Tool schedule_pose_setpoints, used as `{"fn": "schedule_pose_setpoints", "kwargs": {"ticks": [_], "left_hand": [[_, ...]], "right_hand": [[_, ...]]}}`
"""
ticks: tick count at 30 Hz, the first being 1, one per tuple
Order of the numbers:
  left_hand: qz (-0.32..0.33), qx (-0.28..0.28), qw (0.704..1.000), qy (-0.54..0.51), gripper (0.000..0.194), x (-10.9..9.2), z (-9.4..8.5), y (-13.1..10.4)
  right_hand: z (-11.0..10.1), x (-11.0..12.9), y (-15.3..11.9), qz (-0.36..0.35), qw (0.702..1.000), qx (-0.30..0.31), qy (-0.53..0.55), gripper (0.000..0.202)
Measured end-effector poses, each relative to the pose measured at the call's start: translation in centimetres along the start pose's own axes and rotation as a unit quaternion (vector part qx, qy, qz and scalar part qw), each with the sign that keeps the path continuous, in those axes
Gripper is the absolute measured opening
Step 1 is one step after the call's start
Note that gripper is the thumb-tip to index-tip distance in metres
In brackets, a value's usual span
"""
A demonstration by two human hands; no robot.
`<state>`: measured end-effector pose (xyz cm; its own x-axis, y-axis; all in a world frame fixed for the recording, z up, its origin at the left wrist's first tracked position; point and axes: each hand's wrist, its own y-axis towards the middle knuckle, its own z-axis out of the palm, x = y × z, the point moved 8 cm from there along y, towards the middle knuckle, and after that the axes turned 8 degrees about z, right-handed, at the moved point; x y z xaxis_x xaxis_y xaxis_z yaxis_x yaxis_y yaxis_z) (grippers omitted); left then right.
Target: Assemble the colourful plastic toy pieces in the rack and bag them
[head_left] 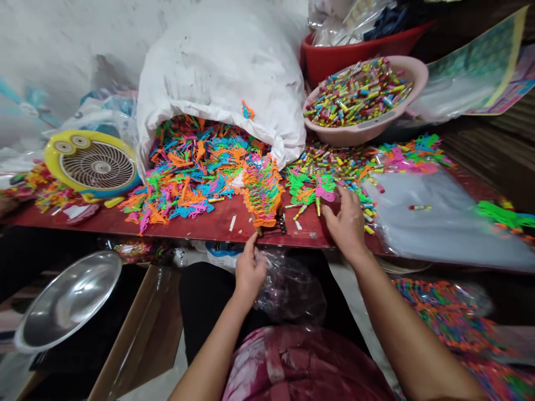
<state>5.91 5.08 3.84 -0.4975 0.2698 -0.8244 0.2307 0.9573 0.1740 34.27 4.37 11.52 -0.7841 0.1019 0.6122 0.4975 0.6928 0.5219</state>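
My left hand (249,270) is at the table's front edge. Its index finger stretches to the near end of a stacked row of orange, green and pink plastic toys (264,192), the other fingers loosely curled. A small black rack-like piece (281,225) lies beside the row's near end. My right hand (349,225) hovers over the table with thumb and index finger apart. Close to its fingertips are a pink plastic toy (326,186) and a small yellow-ended tube (318,206). Green toys (297,184) lie left of it.
A white sack (221,61) spills a heap of colourful toys (188,167). Behind stands a pink basin (363,133) of small tubes. A yellow fan (98,164) stands left, clear plastic bags (434,211) lie right. Below are a metal bowl (71,301) and a cardboard box (134,334).
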Motion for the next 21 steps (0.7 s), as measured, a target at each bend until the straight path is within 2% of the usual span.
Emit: {"fn": "schedule_pose_setpoints", "kwargs": {"ticks": [4, 7, 9, 11, 14, 18, 21], "left_hand": [[0.030, 0.100, 0.993, 0.054, 0.073, -3.1, 4.2, -0.5], [0.060, 0.185, 0.972, 0.132, 0.079, -5.3, 7.1, -0.2], [0.067, 0.224, 0.959, 0.164, 0.083, -6.3, 8.2, 0.1], [0.069, 0.253, 0.949, 0.175, 0.083, -6.8, 8.7, 0.5], [0.082, 0.250, 0.944, 0.198, 0.070, -7.2, 7.6, 1.3], [0.114, 0.160, 0.944, 0.265, 0.053, -7.8, 3.8, 3.5], [0.164, 0.123, 0.927, 0.313, 0.051, -8.0, 2.2, 5.2]], "right_hand": [[-1.0, -0.4, -1.4, -0.023, 1.000, 0.020, -0.008, 0.045], [-2.2, -0.2, -3.0, -0.012, 1.000, 0.006, -0.012, 0.037], [-2.6, 0.4, -4.2, -0.009, 1.000, 0.016, 0.007, 0.034], [-2.1, 1.3, -5.2, -0.017, 0.998, 0.054, 0.030, 0.032], [-0.7, 2.4, -6.0, -0.020, 0.995, 0.093, 0.024, 0.029], [0.8, 3.0, -5.6, -0.018, 0.995, 0.095, -0.029, 0.017], [1.2, 3.6, -5.3, -0.021, 0.995, 0.082, -0.053, 0.014]]}}
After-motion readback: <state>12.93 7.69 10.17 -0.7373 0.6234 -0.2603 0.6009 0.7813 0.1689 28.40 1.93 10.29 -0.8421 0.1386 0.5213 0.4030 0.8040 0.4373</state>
